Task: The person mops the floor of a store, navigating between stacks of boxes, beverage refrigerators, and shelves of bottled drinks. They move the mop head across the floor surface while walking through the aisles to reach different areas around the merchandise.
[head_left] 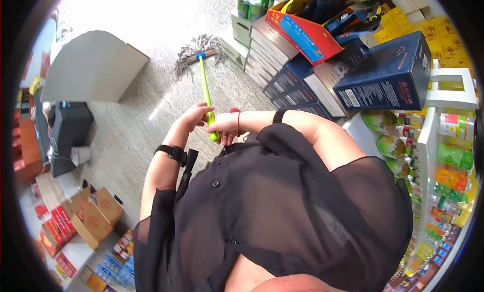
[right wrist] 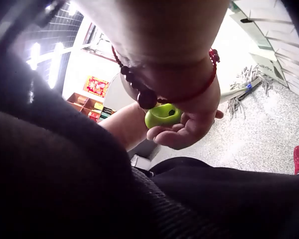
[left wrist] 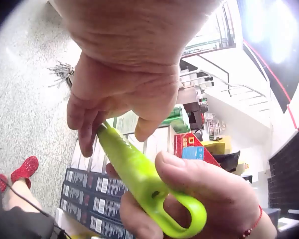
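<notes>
A mop with a bright green handle, a blue joint and a grey string head stretches away from the body over the floor. Its looped handle end is close to the belly. The right hand, with a red cord bracelet at its wrist, grips the handle near that end; in the left wrist view its thumb lies along the green grip. Just farther along the handle, the left hand holds it between thumb and fingers. From the right wrist, the right hand partly hides the handle.
Stacked boxes and a large dark blue box stand close on the right, with shelved bottles behind. A grey curved counter is at the left. Cardboard cartons sit lower left. Speckled floor lies between.
</notes>
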Demonstrator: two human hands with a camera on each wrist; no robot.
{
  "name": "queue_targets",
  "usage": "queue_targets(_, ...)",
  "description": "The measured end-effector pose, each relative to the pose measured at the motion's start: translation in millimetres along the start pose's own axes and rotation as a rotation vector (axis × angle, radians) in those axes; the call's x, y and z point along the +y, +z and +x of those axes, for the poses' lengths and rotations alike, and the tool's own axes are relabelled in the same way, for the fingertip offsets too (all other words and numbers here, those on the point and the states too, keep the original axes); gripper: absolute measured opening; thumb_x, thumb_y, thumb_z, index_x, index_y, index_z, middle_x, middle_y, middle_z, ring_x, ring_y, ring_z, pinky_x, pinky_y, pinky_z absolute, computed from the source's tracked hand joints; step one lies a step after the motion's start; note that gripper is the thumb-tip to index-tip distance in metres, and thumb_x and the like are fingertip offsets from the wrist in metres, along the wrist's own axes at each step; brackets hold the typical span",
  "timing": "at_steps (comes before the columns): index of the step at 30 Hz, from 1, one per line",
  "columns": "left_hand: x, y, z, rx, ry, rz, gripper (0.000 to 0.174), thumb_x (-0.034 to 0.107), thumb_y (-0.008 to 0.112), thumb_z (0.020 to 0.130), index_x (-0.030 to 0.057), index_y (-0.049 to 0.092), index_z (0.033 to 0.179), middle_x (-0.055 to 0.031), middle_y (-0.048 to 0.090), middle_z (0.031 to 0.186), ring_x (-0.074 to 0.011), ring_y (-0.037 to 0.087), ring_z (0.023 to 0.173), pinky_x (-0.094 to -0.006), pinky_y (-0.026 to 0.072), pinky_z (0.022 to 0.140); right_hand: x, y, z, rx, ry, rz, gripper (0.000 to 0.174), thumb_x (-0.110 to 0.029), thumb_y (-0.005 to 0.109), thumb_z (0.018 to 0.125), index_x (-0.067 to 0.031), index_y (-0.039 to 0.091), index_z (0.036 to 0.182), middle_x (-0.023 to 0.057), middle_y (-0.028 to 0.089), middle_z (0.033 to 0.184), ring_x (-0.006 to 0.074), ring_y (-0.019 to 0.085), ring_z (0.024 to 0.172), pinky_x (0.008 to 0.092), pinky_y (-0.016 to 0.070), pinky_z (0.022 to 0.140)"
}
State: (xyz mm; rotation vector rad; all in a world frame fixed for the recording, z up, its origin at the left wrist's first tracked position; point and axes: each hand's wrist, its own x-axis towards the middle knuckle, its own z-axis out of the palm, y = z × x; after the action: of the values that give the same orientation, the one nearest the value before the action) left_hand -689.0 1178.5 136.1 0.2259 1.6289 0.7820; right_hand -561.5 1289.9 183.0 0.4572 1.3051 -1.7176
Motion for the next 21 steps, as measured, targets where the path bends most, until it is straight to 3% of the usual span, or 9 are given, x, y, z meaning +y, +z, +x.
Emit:
queue_targets(2, 29, -17, -6, 0.065, -0.034, -0.073, 0.066, 0.019, 0.063, 0.077, 0.0008, 0.030, 0.132, -0.0150, 0.058, 0.093, -0.0223, 0.059, 0.069, -0.0349, 0.0482, 0.061, -27, -19, 18, -0.068, 0.012, 0.024, 0.037, -0.034, 0.044, 0.087, 0.0016, 0.055, 0.092, 0.0165, 0.060, 0.074, 0.0207, 0.059, 0.052, 0.0323, 0.0509, 0.047)
queue_targets(4, 30, -47, 16, 0.067, 0.028, -0.162, 0.077, 0.013, 0.062, 0.075, -0.0007, 0.018, 0.137, -0.0163, 0.058, 0.092, -0.0217, 0.059, 0.067, -0.0326, 0.0492, 0.055, -61, -40, 23, -0.083, -0.032, -0.008, 0.035, -0.032, 0.043, 0.086, -0.0005, 0.056, 0.094, 0.0175, 0.061, 0.075, 0.0205, 0.058, 0.052, 0.0324, 0.0506, 0.047)
queue_targets(6, 55, -71, 11, 0.120, 0.012, -0.145, 0.079, 0.012, 0.062, 0.075, -0.0011, 0.016, 0.137, -0.0153, 0.058, 0.089, -0.0197, 0.059, 0.067, -0.0291, 0.0472, 0.051, -90, -70, 39, -0.075, 0.001, -0.062, 0.032, -0.028, 0.047, 0.083, -0.0023, 0.057, 0.098, 0.0149, 0.063, 0.075, 0.0190, 0.058, 0.051, 0.0293, 0.0490, 0.046)
queue_targets(8, 76, -96, 13, 0.132, 0.048, -0.163, 0.082, 0.010, 0.063, 0.072, -0.0028, 0.014, 0.137, -0.0115, 0.058, 0.081, -0.0163, 0.057, 0.063, -0.0271, 0.0436, 0.049, -117, -101, 51, 0.009, -0.089, 0.001, 0.031, -0.026, 0.051, 0.080, -0.0030, 0.057, 0.099, 0.0131, 0.064, 0.075, 0.0175, 0.058, 0.051, 0.0274, 0.0478, 0.046)
queue_targets(11, 115, -129, 11, 0.108, 0.064, -0.178, 0.080, 0.005, 0.063, 0.071, -0.0042, 0.017, 0.136, -0.0109, 0.056, 0.081, -0.0158, 0.055, 0.062, -0.0258, 0.0451, 0.053, -139, -153, 103, 0.149, -0.050, 0.136, 0.035, -0.025, 0.053, 0.078, -0.0033, 0.056, 0.105, 0.0140, 0.063, 0.075, 0.0159, 0.055, 0.049, 0.0258, 0.0460, 0.044)
queue_targets(14, 122, -167, 20, 0.024, 0.090, -0.119, 0.075, 0.003, 0.062, 0.073, -0.0049, 0.021, 0.135, -0.0093, 0.055, 0.084, -0.0148, 0.055, 0.067, -0.0253, 0.0454, 0.057, -171, -174, 140, 0.207, -0.041, 0.210, 0.046, -0.038, 0.050, 0.084, -0.0010, 0.048, 0.112, 0.0160, 0.063, 0.074, 0.0163, 0.054, 0.046, 0.0267, 0.0460, 0.041)
queue_targets(16, 119, -196, 23, 0.001, 0.122, 0.131, 0.074, 0.003, 0.062, 0.072, -0.0056, 0.023, 0.135, -0.0080, 0.054, 0.085, -0.0141, 0.054, 0.069, -0.0251, 0.0452, 0.061, -205, -175, 155, 0.198, -0.050, 0.217, 0.048, -0.040, 0.047, 0.085, -0.0016, 0.046, 0.113, 0.0168, 0.062, 0.075, 0.0164, 0.054, 0.045, 0.0270, 0.0457, 0.041)
queue_targets(18, 126, -237, 19, -0.019, 0.091, 0.170, 0.074, 0.003, 0.062, 0.072, -0.0056, 0.023, 0.135, -0.0074, 0.053, 0.084, -0.0132, 0.053, 0.069, -0.0246, 0.0445, 0.062, -234, -181, 179, 0.161, -0.062, 0.225, 0.046, -0.043, 0.045, 0.087, -0.0052, 0.045, 0.114, 0.0193, 0.062, 0.078, 0.0165, 0.054, 0.043, 0.0271, 0.0448, 0.040)
queue_targets(21, 153, -308, 11, -0.119, 0.020, 0.280, 0.073, 0.002, 0.062, 0.073, -0.0044, 0.023, 0.135, -0.0065, 0.053, 0.084, -0.0121, 0.052, 0.073, -0.0240, 0.0441, 0.066, -277, -181, 212, 0.219, -0.068, 0.138, 0.048, -0.044, 0.040, 0.088, -0.0001, 0.051, 0.103, 0.0183, 0.063, 0.080, 0.0158, 0.053, 0.045, 0.0278, 0.0452, 0.039)
